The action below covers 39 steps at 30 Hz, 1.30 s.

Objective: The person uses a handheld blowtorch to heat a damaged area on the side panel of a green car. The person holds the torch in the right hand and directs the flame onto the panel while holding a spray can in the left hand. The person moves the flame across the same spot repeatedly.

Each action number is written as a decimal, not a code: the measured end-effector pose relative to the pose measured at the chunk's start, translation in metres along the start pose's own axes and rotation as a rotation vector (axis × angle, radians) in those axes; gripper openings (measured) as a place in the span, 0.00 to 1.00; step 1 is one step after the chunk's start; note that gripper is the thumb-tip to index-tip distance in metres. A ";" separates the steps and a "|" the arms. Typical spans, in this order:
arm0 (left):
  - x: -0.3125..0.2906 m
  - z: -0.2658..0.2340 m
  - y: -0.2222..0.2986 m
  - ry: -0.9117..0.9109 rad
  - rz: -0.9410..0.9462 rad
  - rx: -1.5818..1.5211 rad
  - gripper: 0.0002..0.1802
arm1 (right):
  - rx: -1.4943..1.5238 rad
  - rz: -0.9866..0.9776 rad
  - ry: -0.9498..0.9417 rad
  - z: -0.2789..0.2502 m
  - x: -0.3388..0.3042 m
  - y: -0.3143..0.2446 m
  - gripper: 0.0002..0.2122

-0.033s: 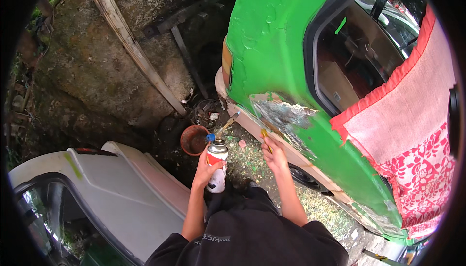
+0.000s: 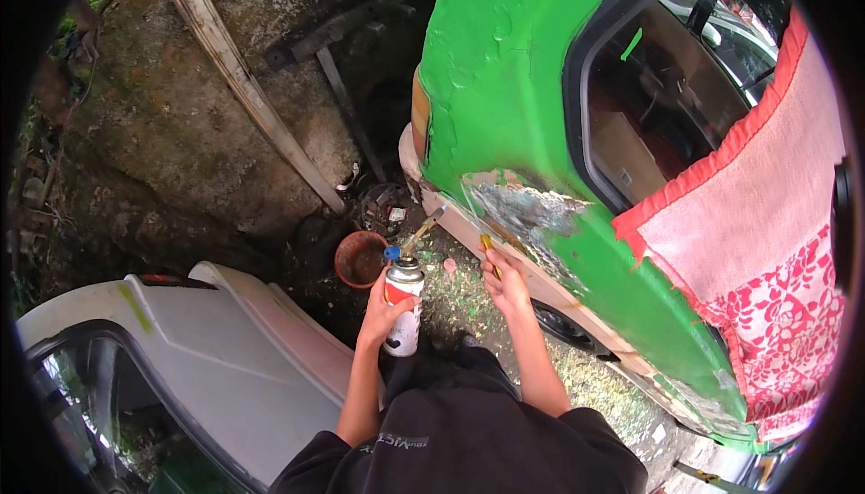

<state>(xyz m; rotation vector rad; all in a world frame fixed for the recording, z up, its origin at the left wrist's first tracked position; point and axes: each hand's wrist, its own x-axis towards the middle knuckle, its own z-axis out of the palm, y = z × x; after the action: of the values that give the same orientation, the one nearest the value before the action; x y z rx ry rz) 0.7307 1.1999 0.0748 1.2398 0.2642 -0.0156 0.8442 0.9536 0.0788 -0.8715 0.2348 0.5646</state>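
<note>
My left hand is closed round a blowtorch, a white and red gas can with a metal top. Its brass nozzle and blue knob point up and right, toward the green car's lower edge. No flame can be made out. In my right hand, the fingers close on a slim yellow-handled tool, tip end toward the car; its exact kind is unclear. Just beyond that tool is a scraped, bare grey patch on the green car, with blistered paint above it.
A pink patterned towel hangs over the green car's side. On my left stands a silver-white car. An orange-brown pot sits on the ground near the torch. Paint flakes litter the floor, and a long curved strip leans at the back.
My right hand and the yellow-handled tool have shifted slightly to the left, and the tool has turned a little. The blowtorch in my left hand has barely moved.
</note>
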 end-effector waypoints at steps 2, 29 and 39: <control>0.001 0.000 0.001 0.018 0.002 0.022 0.41 | 0.042 0.018 0.050 0.000 -0.006 0.001 0.13; 0.029 0.016 -0.010 -0.026 -0.101 -0.060 0.31 | 0.093 0.017 0.106 -0.003 -0.021 0.004 0.13; 0.016 -0.004 -0.015 -0.005 -0.011 -0.051 0.32 | 0.039 -0.016 0.138 -0.007 -0.023 0.006 0.13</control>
<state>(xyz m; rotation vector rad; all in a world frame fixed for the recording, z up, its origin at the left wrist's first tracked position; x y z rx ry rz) 0.7435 1.2003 0.0559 1.1878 0.2660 -0.0215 0.8221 0.9431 0.0802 -0.8748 0.3630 0.4845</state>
